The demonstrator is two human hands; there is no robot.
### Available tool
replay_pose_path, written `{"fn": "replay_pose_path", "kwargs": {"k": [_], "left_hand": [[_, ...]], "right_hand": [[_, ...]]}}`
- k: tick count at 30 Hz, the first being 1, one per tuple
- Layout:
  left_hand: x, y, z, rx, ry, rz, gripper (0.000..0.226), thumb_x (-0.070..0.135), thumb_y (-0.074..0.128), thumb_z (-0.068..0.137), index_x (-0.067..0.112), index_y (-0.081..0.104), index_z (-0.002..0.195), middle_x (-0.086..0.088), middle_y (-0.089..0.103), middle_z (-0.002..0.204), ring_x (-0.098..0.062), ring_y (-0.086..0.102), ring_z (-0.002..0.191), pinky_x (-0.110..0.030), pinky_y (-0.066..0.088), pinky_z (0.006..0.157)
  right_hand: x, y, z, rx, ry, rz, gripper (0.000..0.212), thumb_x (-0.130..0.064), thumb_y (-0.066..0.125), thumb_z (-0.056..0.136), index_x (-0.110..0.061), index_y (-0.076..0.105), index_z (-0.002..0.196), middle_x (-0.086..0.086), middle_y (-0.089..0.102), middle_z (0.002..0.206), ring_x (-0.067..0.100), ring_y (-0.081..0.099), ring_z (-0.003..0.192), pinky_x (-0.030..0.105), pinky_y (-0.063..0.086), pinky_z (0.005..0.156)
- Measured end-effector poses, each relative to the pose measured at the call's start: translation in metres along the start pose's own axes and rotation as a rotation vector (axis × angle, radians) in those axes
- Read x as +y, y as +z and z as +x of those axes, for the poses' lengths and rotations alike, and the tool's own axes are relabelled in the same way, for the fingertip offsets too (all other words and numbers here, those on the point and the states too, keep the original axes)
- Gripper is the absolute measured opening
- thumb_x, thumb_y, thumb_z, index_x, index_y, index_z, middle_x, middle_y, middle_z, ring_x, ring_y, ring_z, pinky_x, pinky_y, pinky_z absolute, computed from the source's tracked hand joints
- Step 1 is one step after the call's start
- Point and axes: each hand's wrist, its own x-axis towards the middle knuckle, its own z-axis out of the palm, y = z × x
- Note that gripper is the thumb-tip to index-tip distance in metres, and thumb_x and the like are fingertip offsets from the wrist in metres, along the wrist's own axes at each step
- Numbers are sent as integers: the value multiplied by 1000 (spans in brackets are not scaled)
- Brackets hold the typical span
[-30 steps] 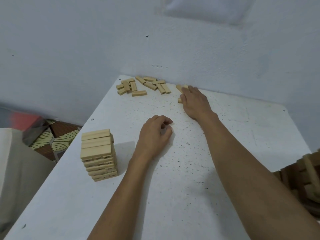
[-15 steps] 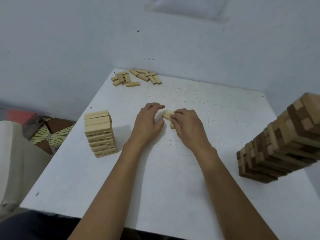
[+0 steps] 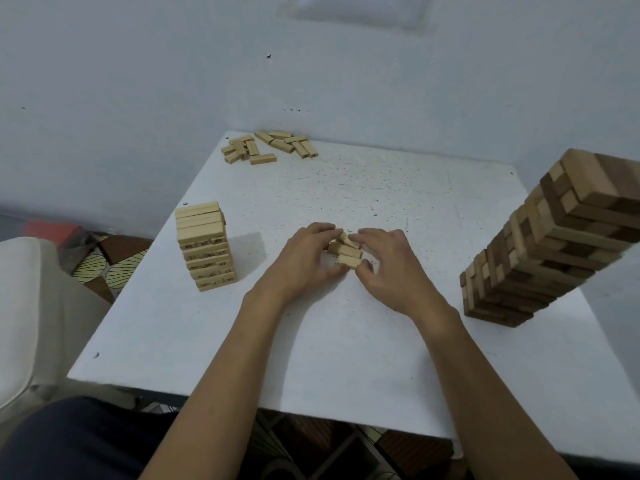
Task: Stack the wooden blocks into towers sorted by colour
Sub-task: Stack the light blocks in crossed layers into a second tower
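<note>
In the middle of the tabletop (image 3: 346, 358), both hands are on the same thing. The left hand (image 3: 304, 265) and right hand (image 3: 391, 268) are curled in from either side, grasping a small bunch of pale blocks (image 3: 348, 252) between the fingertips. It looks like three or so, with the top one sitting a bit skewed. Their long axes seem to run roughly hand to hand, though the fingers hide the ends, so don't quote me.

What matters for the next move is that the pale tower (image 3: 204, 245) stands well off to the left of the bunch, toward the left edge. That puts it on the left hand's side, which is clearly the nearer one. I'd guess the bunch gets squared up and carried over there.

The mixed tower (image 3: 554, 244) of dark and light blocks is over at the right edge (tall, and kinda scary-looking from this angle). The loose pale blocks (image 3: 268, 147) are scattered at the far left corner, so there's plenty of sorting left.
</note>
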Motion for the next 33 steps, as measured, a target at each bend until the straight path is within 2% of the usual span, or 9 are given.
{"fn": "replay_pose_path", "kwargs": {"k": [5,9,11,16,20,24,28,31,33], "left_hand": [[3,0,1,0,-10,-42,56,28,75,83,17,57,135,3,57,129,0,53,93,2,33,82],[0,0,4,3,-41,-52,58,31,78,80,18,58,134,7,55,118,3,52,91,5,32,77],[2,-1,5,-6,-39,-47,59,33,78,79,18,59,133,9,52,115,0,53,91,2,34,77],[5,-1,4,-30,28,7,57,31,73,83,18,57,135,5,50,141,-7,54,101,-16,34,91],[8,-2,4,-46,30,36,46,29,72,84,17,63,127,3,61,127,-14,56,108,-20,38,93],[9,2,-6,34,-45,53,51,49,77,75,26,65,119,6,58,110,-12,54,100,-30,44,91],[11,1,-21,19,-48,124,69,64,76,65,33,56,123,15,51,99,-8,48,96,-29,35,90],[9,-4,-25,-47,-29,138,71,59,75,71,33,50,133,15,51,104,-11,51,103,-30,33,94],[8,-8,-25,-54,-17,94,69,52,75,75,32,49,136,10,48,119,-12,51,109,-34,37,98]], "right_hand": [[-6,-5,3,-54,-72,34,41,-8,55,92,-20,60,131,-2,63,123,3,37,96,14,29,86],[-4,-5,2,-8,-34,44,33,-9,59,94,-11,63,126,4,64,122,14,48,98,27,40,91],[-1,-5,0,18,-17,37,31,-11,60,93,-9,64,124,5,65,120,20,52,101,27,41,90],[4,-7,-7,-73,14,7,44,-16,61,88,-16,58,132,-4,56,129,18,44,111,20,34,91],[3,-7,-7,-92,7,-7,42,-14,59,90,-15,59,132,-1,54,134,19,46,112,21,36,92],[1,-4,-7,-62,13,-48,37,-11,59,93,-16,62,129,4,47,144,25,44,123,25,37,98],[0,-1,-13,76,25,-47,26,-5,57,93,-13,68,116,5,56,118,21,53,104,21,40,82],[0,-4,-17,46,4,-7,25,-8,56,93,-12,69,115,4,61,112,19,56,99,33,49,87],[0,-7,-20,-26,9,34,29,-14,61,91,-14,67,118,2,59,124,20,54,110,37,49,94]]}}
